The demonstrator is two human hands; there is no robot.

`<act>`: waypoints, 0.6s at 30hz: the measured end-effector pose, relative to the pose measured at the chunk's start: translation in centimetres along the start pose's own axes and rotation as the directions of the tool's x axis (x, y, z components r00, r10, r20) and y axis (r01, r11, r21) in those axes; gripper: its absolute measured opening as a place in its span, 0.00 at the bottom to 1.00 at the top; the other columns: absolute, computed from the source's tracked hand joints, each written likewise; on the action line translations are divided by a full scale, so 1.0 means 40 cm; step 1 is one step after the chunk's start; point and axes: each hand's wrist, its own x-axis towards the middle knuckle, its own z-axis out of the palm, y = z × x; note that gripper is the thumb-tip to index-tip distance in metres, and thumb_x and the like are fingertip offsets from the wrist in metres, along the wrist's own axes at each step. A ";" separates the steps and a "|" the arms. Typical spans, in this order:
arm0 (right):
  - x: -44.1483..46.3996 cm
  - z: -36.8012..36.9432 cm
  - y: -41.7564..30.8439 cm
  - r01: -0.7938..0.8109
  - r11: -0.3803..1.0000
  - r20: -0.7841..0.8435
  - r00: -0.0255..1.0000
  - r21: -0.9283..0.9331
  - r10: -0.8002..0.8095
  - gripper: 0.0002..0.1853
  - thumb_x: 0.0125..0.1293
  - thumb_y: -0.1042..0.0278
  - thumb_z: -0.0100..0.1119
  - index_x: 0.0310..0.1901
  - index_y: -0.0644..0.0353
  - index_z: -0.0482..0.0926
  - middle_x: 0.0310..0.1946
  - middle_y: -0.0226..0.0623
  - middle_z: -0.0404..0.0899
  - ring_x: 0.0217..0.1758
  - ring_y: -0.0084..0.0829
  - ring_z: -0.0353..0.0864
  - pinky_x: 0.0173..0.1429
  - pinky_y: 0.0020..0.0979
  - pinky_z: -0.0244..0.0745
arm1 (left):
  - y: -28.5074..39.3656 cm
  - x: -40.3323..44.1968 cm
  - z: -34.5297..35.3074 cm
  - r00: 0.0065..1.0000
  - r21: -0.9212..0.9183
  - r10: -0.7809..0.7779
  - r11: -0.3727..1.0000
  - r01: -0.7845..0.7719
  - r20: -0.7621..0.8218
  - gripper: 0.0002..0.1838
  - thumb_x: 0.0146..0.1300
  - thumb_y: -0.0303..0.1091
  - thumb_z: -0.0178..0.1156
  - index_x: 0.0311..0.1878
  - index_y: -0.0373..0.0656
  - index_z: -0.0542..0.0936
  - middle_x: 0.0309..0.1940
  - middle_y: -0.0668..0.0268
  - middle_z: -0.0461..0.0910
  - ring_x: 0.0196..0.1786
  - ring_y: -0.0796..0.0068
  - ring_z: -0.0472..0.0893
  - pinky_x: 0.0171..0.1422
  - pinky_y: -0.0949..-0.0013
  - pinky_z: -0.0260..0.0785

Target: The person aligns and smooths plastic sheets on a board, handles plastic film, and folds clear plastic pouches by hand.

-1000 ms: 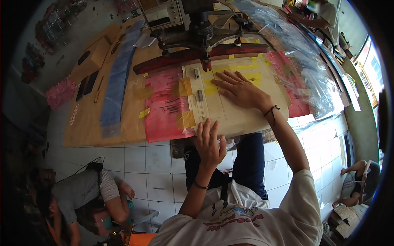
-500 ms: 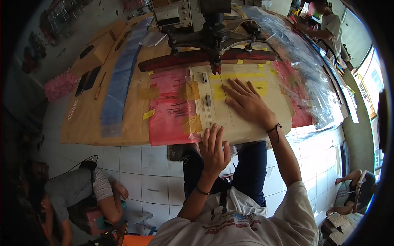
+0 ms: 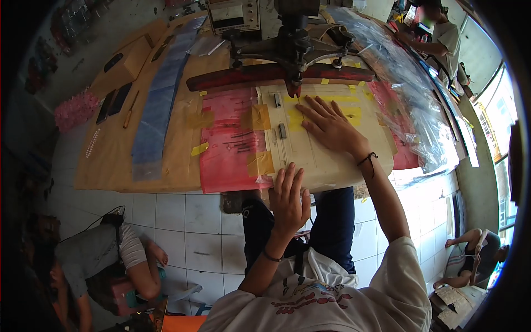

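My left hand (image 3: 289, 203) rests with fingers spread at the near edge of a beige sheet (image 3: 321, 166), beside a pink-red sheet (image 3: 221, 152). Flat on the beige sheet, near its yellow strips (image 3: 349, 115), lies my right hand (image 3: 330, 126), fingers apart. Neither hand holds anything. Two small metal pieces, an upper one (image 3: 277, 100) and a lower one (image 3: 282, 131), sit left of my right hand. Brown tape (image 3: 259, 164) joins the pink-red sheet's right side. Above the sheets is a dark machine head (image 3: 296, 50) with a curved red bar (image 3: 238, 77).
On the wooden table (image 3: 105, 166) lie a blue strip (image 3: 157, 105), dark phones (image 3: 114, 103) and a screwdriver (image 3: 130, 110). Clear plastic (image 3: 409, 99) covers the right side. People are at lower left (image 3: 105, 260), lower right (image 3: 473, 257) and upper right (image 3: 442, 44).
The camera view has shifted, moving the table and machine within the picture. My right hand has moved slightly over the beige sheet. My left hand stays at its near edge.
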 end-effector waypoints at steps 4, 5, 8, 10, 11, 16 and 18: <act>0.022 0.001 0.004 -0.005 1.000 0.028 1.000 0.001 0.005 0.31 0.85 0.40 0.35 0.83 0.39 0.60 0.87 0.41 0.50 0.90 0.45 0.43 0.91 0.53 0.35 | 0.004 0.001 -0.005 1.000 0.005 -0.009 1.000 0.009 0.007 0.27 0.77 0.38 0.53 0.75 0.38 0.72 0.78 0.52 0.68 0.80 0.43 0.63 0.83 0.43 0.53; 0.027 0.002 0.005 0.004 1.000 0.004 1.000 0.005 -0.004 0.31 0.85 0.41 0.36 0.83 0.40 0.62 0.86 0.42 0.52 0.90 0.45 0.45 0.90 0.53 0.36 | 0.005 0.001 -0.003 1.000 0.001 -0.012 1.000 0.012 0.005 0.27 0.77 0.39 0.53 0.75 0.38 0.72 0.78 0.52 0.68 0.80 0.43 0.63 0.83 0.43 0.52; 0.036 0.013 0.007 0.042 0.999 -0.095 0.995 0.022 -0.039 0.28 0.84 0.47 0.41 0.79 0.44 0.69 0.83 0.46 0.58 0.88 0.47 0.52 0.89 0.53 0.43 | 0.010 0.000 -0.005 1.000 0.003 -0.019 1.000 0.019 0.007 0.27 0.77 0.39 0.53 0.75 0.38 0.71 0.78 0.52 0.68 0.80 0.43 0.63 0.84 0.42 0.52; 0.035 0.016 0.008 0.077 0.997 -0.208 0.976 0.027 -0.070 0.25 0.83 0.53 0.47 0.75 0.48 0.75 0.79 0.49 0.67 0.84 0.49 0.61 0.87 0.53 0.50 | 0.011 0.004 -0.006 1.000 0.011 -0.019 1.000 0.019 0.001 0.28 0.76 0.39 0.55 0.75 0.39 0.72 0.78 0.53 0.68 0.81 0.45 0.63 0.82 0.45 0.54; 0.029 0.013 0.010 0.080 0.993 -0.258 0.964 0.083 -0.057 0.23 0.81 0.56 0.50 0.73 0.49 0.77 0.76 0.49 0.71 0.82 0.50 0.64 0.86 0.52 0.54 | 0.014 0.004 -0.005 1.000 0.016 -0.020 1.000 0.021 -0.007 0.28 0.75 0.39 0.56 0.75 0.39 0.72 0.79 0.54 0.68 0.81 0.47 0.64 0.81 0.47 0.56; -0.025 0.003 -0.010 0.119 0.960 -0.362 0.932 0.255 -0.020 0.18 0.75 0.63 0.60 0.63 0.54 0.85 0.66 0.48 0.82 0.74 0.50 0.75 0.79 0.46 0.67 | 0.011 0.007 -0.008 1.000 0.029 -0.009 1.000 0.009 -0.003 0.31 0.73 0.40 0.59 0.76 0.40 0.72 0.79 0.55 0.68 0.81 0.49 0.64 0.78 0.49 0.59; -0.027 0.002 -0.020 0.136 0.972 -0.362 0.930 0.191 -0.059 0.17 0.74 0.62 0.61 0.61 0.54 0.87 0.66 0.47 0.82 0.75 0.50 0.75 0.79 0.46 0.67 | 0.014 0.005 -0.013 1.000 0.020 -0.018 1.000 0.018 0.007 0.31 0.72 0.40 0.59 0.76 0.40 0.72 0.79 0.55 0.68 0.81 0.48 0.64 0.78 0.49 0.59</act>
